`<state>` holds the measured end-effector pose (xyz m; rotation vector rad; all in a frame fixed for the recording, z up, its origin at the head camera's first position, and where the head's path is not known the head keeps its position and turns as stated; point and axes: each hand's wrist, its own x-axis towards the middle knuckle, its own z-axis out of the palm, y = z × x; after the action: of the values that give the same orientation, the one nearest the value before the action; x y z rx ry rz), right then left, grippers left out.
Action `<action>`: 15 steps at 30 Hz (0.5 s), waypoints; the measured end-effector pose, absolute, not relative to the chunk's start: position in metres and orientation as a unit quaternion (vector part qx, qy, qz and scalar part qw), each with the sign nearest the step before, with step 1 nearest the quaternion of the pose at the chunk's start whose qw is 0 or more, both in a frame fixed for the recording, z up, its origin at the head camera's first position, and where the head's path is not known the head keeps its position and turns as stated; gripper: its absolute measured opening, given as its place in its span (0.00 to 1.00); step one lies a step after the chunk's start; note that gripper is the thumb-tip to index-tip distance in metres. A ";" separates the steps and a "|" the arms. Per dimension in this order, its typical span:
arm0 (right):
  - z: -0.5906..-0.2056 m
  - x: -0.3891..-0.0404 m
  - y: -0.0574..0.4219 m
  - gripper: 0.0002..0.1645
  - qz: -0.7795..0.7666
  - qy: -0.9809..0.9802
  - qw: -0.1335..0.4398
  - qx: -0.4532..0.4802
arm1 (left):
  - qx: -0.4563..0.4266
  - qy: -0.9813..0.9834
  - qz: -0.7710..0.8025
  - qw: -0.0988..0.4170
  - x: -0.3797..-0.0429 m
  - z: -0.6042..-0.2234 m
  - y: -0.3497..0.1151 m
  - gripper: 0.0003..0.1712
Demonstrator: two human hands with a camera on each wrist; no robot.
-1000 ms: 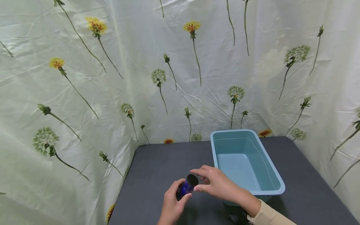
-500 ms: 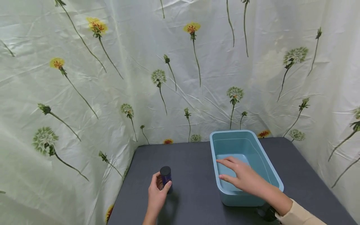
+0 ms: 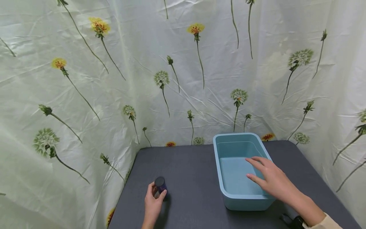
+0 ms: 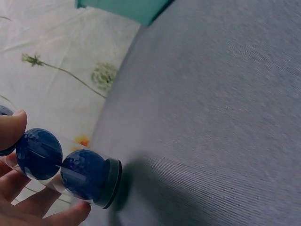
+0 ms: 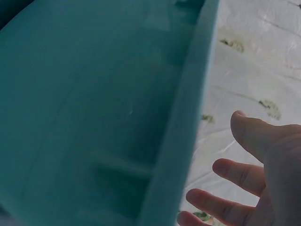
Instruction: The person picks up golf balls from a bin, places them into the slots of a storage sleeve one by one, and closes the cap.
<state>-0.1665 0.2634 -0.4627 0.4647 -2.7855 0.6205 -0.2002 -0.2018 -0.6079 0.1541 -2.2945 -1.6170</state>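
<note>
My left hand (image 3: pixel 152 203) grips a clear tube of dark blue golf balls (image 4: pixel 84 174) between thumb and fingers. A black cap (image 3: pixel 160 181) tops the tube, which stands nearly upright at the left of the table in the head view. Its lower cap (image 4: pixel 112 183) is close to the tabletop; whether they touch I cannot tell. My right hand (image 3: pixel 273 179) hovers over the right part of a light blue plastic bin (image 3: pixel 246 204), fingers spread and holding nothing. In the right wrist view the bin's rim (image 5: pixel 188 113) runs beside those spread fingers (image 5: pixel 225 209).
A dark grey cloth-covered table (image 3: pixel 191 165) lies beneath everything. Behind it and along both sides hangs a pale curtain (image 3: pixel 183 105) printed with dandelions. A black device (image 3: pixel 295 221) sits at my right wrist, low in the head view.
My right hand has come off the tube and moved right, over the bin. The left hand has carried the tube left and down toward the tabletop, turning it more upright.
</note>
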 end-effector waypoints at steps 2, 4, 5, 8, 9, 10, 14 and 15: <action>-0.464 -0.165 0.270 0.38 0.205 -0.959 0.124 0.152 | 0.054 -0.804 -0.569 0.167 -0.199 -0.613 -0.203 0.30; -0.464 -0.164 0.276 0.39 0.196 -0.961 0.129 0.148 | 0.059 -0.799 -0.574 0.167 -0.198 -0.616 -0.203 0.30; -0.465 -0.164 0.279 0.39 0.192 -0.961 0.134 0.146 | 0.060 -0.798 -0.576 0.166 -0.198 -0.617 -0.202 0.30; -0.466 -0.163 0.287 0.39 0.182 -0.960 0.157 0.145 | 0.065 -0.801 -0.573 0.159 -0.197 -0.618 -0.201 0.31; -0.467 -0.162 0.290 0.40 0.177 -0.959 0.165 0.145 | 0.066 -0.805 -0.568 0.157 -0.197 -0.618 -0.200 0.31; -0.469 -0.162 0.293 0.40 0.174 -0.959 0.172 0.145 | 0.066 -0.810 -0.561 0.155 -0.197 -0.617 -0.199 0.31; -0.474 -0.159 0.307 0.43 0.168 -0.960 0.179 0.134 | 0.086 -0.828 -0.536 0.139 -0.197 -0.612 -0.197 0.38; -0.475 -0.158 0.311 0.43 0.169 -0.961 0.176 0.126 | 0.088 -0.831 -0.531 0.139 -0.197 -0.609 -0.195 0.40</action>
<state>-0.1578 0.3110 -0.4749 0.3575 -2.7224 0.4782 -0.1967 -0.1955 -0.6093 0.2535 -2.4026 -1.5350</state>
